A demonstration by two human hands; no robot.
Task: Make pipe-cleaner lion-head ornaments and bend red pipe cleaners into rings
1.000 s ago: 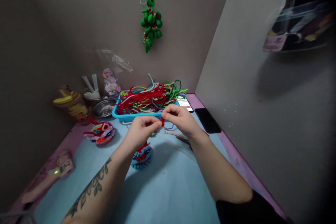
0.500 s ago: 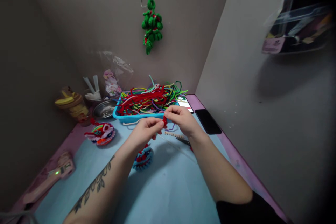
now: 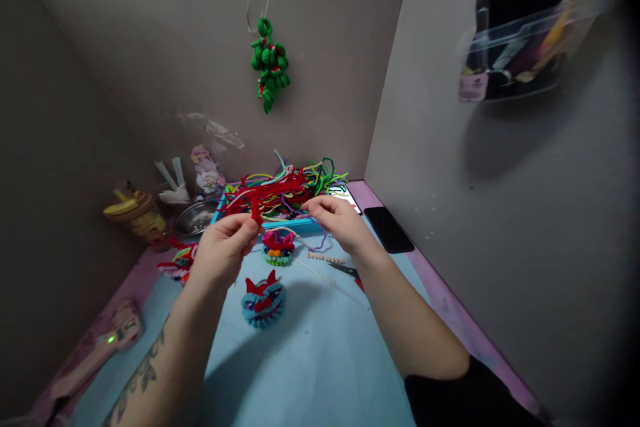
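My left hand (image 3: 225, 247) is closed in a pinch on a piece of red pipe cleaner (image 3: 257, 211) in front of the tray. Over the tray's right front, my right hand (image 3: 337, 220) has thumb and forefinger pressed together; what is between them, if anything, is too small to tell. A purple pipe cleaner (image 3: 323, 240) hangs below its fingers. On the blue mat beneath my hands sits a blue and red animal head of pipe cleaner (image 3: 263, 303). Behind it is a second head (image 3: 279, 250) in red, orange and green. A third colourful head (image 3: 177, 261) is partly hidden by my left arm.
The blue tray (image 3: 295, 225) holds many loose pipe cleaners. Scissors (image 3: 344, 269) and a thin white stick (image 3: 333, 285) lie by my right forearm. A black phone (image 3: 389, 229) is at the right, a pink glue gun (image 3: 107, 347) at the left, near a metal bowl (image 3: 193, 220).
My hands have parted: the left moved left with the red piece, the right stayed near the tray's right side. The two heads between them now show. The camera view has shifted.
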